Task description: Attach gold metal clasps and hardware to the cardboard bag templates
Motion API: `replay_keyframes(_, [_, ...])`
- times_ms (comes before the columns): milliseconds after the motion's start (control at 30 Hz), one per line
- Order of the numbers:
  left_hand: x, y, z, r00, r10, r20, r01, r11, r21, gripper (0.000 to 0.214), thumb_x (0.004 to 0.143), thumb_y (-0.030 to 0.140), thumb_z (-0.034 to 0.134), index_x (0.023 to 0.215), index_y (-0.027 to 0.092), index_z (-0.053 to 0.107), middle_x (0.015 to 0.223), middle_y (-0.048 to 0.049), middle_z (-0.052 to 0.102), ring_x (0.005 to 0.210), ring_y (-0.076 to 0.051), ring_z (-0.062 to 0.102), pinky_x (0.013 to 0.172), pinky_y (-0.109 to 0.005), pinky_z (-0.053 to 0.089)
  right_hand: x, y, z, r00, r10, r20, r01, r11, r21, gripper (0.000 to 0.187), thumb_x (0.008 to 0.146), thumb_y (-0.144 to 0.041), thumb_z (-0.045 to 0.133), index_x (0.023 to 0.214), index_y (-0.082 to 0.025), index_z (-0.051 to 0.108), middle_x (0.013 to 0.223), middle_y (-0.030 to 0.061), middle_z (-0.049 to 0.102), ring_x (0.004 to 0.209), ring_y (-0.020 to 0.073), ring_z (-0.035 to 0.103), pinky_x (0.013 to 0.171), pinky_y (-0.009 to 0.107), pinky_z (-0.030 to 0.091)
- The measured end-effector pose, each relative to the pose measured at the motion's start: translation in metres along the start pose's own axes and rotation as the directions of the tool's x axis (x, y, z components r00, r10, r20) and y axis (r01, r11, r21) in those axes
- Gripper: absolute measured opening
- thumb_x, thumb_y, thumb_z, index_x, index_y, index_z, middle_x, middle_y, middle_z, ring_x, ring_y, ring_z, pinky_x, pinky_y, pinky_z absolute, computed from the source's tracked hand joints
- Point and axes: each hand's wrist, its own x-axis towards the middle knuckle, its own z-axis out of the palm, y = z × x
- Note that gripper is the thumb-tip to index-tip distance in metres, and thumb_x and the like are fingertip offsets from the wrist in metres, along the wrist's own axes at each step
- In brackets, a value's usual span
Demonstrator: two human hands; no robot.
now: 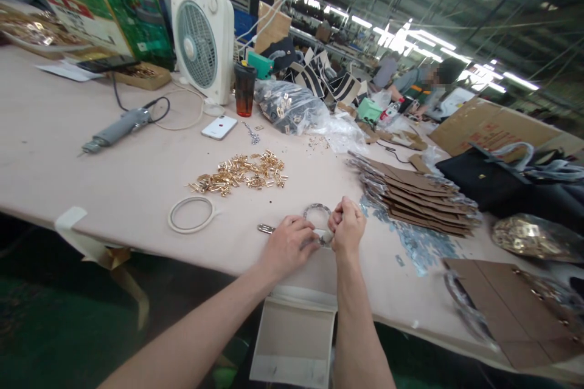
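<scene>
My left hand rests at the table's front edge, fingers curled down beside a round, plastic-wrapped ring that looks like a bag handle. Close against it, my right hand is closed like a fist at the ring's right side; whatever its fingers grip is hidden. Below the hands, a pale beige bag panel hangs over the table edge toward my lap. A small dark metal tool or fitting lies just left of my left hand. Farther left sits a whitish roll of tape.
Gold metal fittings lie heaped ahead, with a phone, an electric screwdriver, a fan and a dark tumbler beyond. Rightward are stacked brown panels, scattered silver plates and black bags. A person works far back.
</scene>
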Motion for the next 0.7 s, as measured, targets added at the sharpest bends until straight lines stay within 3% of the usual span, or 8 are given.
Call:
replay_keyframes(267, [0.001, -0.004, 0.000, 0.999, -0.033, -0.002, 0.033, 0.999, -0.019, 0.011, 0.093, 0.028, 0.073, 0.103, 0.025, 0.078, 0.115, -0.0024, 0.076, 0.114, -0.025, 0.060, 0.102, -0.042, 0.050, -0.021, 0.006, -0.001, 0.978, -0.178, 0.111, 0.195, 0.967, -0.163, 0.046, 0.096, -0.047, 0.062, 0.062, -0.019, 0.051, 0.046, -0.0093, 0.040, 0.037, 0.0060, 0.036, 0.036, 0.018, 0.026])
replay_keyframes(433, [0.000, -0.007, 0.001, 1.000, 0.005, 0.010, -0.004, 1.000, -0.015, 0.023, 0.092, 0.036, 0.075, 0.113, 0.026, 0.077, 0.123, -0.0036, 0.074, 0.119, -0.025, 0.058, 0.105, -0.043, 0.048, -0.023, -0.012, -0.006, 0.969, -0.231, 0.085, 0.234, 0.972, -0.029, 0.041, 0.097, -0.041, 0.062, 0.063, -0.020, 0.049, 0.048, -0.0097, 0.038, 0.036, 0.0058, 0.033, 0.035, 0.018, 0.024])
replay_keyframes(567, [0.000, -0.009, 0.002, 0.998, 0.048, 0.034, -0.048, 0.999, -0.001, 0.037, 0.087, 0.040, 0.081, 0.121, 0.028, 0.073, 0.128, -0.0027, 0.073, 0.119, -0.025, 0.059, 0.108, -0.043, 0.046, -0.024, -0.027, -0.005, 0.937, -0.331, 0.108, 0.328, 0.943, 0.047, 0.041, 0.098, -0.038, 0.060, 0.063, -0.021, 0.048, 0.049, -0.0095, 0.037, 0.035, 0.0061, 0.032, 0.036, 0.020, 0.025])
replay_keyframes(700, [0.002, -0.008, 0.003, 0.996, 0.074, 0.057, -0.075, 0.997, 0.015, 0.030, 0.091, 0.042, 0.076, 0.117, 0.027, 0.073, 0.122, -0.0027, 0.074, 0.114, -0.023, 0.062, 0.107, -0.043, 0.044, -0.025, -0.014, -0.004, 0.936, -0.313, 0.160, 0.331, 0.939, -0.098, 0.047, 0.100, -0.042, 0.059, 0.059, -0.021, 0.045, 0.048, -0.0077, 0.040, 0.039, 0.0074, 0.037, 0.039, 0.021, 0.029])
